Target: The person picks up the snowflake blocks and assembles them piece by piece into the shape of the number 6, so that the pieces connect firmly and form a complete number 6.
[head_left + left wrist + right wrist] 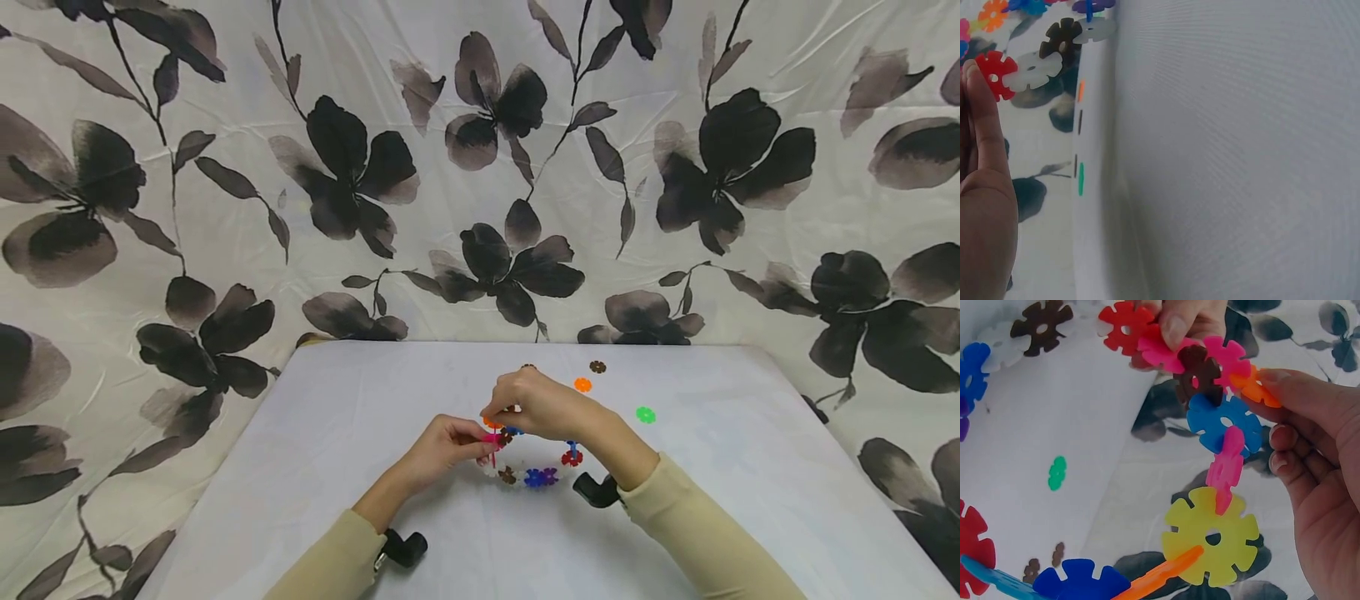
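A ring of interlocked plastic snowflake discs in many colours is held up off the table between both hands. My left hand pinches a pink disc on the ring, beside a red disc. With thumb and fingers, my right hand pinches an orange disc, which touches another pink disc. How deep their slots engage cannot be told. Close by on the ring are a brown disc, a blue disc and a yellow disc.
Loose on the white table beyond the hands lie a green disc, an orange one and a brown disc. Another brown one is mostly hidden behind the right hand. A floral cloth hangs behind the table.
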Tool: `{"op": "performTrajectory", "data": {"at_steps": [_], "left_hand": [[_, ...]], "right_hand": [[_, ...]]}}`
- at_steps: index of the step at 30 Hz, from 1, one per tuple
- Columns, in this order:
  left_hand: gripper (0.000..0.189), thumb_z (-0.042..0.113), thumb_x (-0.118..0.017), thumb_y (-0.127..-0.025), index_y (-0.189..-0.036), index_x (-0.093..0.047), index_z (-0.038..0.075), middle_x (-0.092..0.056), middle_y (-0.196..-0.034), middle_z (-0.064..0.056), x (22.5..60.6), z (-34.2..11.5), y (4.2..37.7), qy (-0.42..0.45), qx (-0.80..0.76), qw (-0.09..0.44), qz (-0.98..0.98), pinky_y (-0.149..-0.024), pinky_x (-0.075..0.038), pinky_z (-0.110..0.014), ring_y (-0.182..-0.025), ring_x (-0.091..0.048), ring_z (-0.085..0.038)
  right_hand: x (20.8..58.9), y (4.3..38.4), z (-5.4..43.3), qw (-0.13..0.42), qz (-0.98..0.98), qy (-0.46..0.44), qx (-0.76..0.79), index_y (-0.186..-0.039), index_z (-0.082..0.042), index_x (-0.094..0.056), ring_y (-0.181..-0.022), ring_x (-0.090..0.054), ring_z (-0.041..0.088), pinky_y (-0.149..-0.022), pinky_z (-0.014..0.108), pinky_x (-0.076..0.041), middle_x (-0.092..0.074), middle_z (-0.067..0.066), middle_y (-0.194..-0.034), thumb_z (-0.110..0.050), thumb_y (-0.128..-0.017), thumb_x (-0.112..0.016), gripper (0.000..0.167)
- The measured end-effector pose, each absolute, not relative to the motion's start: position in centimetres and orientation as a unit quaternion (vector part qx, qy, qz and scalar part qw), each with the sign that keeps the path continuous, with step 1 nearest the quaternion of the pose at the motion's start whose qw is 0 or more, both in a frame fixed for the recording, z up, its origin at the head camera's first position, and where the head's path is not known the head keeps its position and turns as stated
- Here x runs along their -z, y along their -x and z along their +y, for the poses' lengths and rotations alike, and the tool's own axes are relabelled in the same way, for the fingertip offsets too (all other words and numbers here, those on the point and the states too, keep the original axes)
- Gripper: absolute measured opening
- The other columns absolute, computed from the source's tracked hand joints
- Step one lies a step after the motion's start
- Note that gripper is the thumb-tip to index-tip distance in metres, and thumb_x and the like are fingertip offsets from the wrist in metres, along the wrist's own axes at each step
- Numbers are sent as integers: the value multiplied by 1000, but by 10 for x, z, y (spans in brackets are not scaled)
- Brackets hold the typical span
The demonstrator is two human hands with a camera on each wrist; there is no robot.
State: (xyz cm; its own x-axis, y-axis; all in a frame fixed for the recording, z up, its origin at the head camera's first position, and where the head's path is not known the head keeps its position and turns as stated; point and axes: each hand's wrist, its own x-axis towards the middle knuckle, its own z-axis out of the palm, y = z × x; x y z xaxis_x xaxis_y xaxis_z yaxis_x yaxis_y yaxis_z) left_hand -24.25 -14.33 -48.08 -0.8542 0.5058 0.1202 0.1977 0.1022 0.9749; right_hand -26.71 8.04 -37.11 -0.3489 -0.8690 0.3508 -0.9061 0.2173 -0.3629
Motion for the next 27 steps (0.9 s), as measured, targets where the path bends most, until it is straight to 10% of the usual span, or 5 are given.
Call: {"op": "performTrajectory", "data": {"at_steps": [6, 12, 27], "left_hand": [[14, 6, -72, -95, -107, -76, -1, -71, -104, -31, 481, -145, 242, -237, -627, 128, 731, -80, -59, -33, -82, -68, -15], [17, 8, -71, -97, -110, -75, 0, -75, -100, -14, 482, -149, 241, -217, -619, 130, 744, -83, -60, -31, -85, -70, -19], [20, 10, -73, -95, -112, -74, -2, -76, -97, -9, 482, -149, 238, -217, -628, 139, 734, -87, -60, -38, -86, -70, -18]], "right_hand": [[374, 265, 83, 34, -787, -555, -267, -105, -6, -80, -87, -64, 8, -78, 20, -54, -75, -2, -91, -6, -93, -75, 13], [374, 272, 102, 16, -826, -463, -321, -126, -12, -73, -88, -60, 7, -79, 33, -54, -73, -10, -99, -25, -102, -67, 29], [441, 347, 150, -19, -914, -270, -303, -121, 1, -69, -88, -61, 22, -79, 37, -53, -70, 11, -102, -13, -96, -70, 29]]}}
